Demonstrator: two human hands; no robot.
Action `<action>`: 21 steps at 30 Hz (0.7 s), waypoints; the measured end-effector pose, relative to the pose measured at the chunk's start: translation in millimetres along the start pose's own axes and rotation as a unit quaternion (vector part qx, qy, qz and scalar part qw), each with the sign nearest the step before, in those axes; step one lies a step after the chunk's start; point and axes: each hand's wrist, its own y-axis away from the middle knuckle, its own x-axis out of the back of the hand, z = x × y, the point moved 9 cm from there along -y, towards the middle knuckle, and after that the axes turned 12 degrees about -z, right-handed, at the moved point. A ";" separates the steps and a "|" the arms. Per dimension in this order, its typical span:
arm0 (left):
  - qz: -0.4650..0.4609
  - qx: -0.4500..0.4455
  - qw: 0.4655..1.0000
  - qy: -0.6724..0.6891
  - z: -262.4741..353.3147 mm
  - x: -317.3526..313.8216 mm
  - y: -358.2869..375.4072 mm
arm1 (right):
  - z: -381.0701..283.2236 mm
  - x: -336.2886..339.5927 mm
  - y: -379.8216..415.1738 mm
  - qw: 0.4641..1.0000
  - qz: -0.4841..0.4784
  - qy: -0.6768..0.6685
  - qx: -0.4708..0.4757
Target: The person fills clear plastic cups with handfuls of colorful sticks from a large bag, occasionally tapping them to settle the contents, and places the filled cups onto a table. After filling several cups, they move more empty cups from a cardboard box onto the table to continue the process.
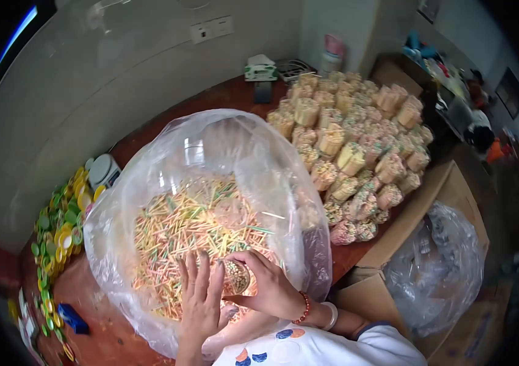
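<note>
A large clear plastic bag (pixel 110 222) lies open on the table, with a heap of thin coloured sticks (pixel 174 226) inside, pink, yellow, orange and green. Over the heap, my right hand (pixel 268 287) curls its thumb and fingers round a small round container (pixel 238 276) packed with these sticks, their ends facing up. My left hand (pixel 201 293) is just left of the container, fingers stretched out and spread, palm over the sticks.
Many filled containers (pixel 351 158) are piled at the back right. Yellow and green caps (pixel 64 238) lie along the left, near a white scale (pixel 104 171) and a blue object (pixel 73 318). A cardboard box (pixel 369 290) with clear plastic stands at the right. A tissue pack (pixel 260 72) sits by the wall.
</note>
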 end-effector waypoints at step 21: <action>0.137 0.253 0.957 -0.045 -73.0 79.3 58.4 | 194.0 598.8 141.3 0.810 0.494 0.158 -0.273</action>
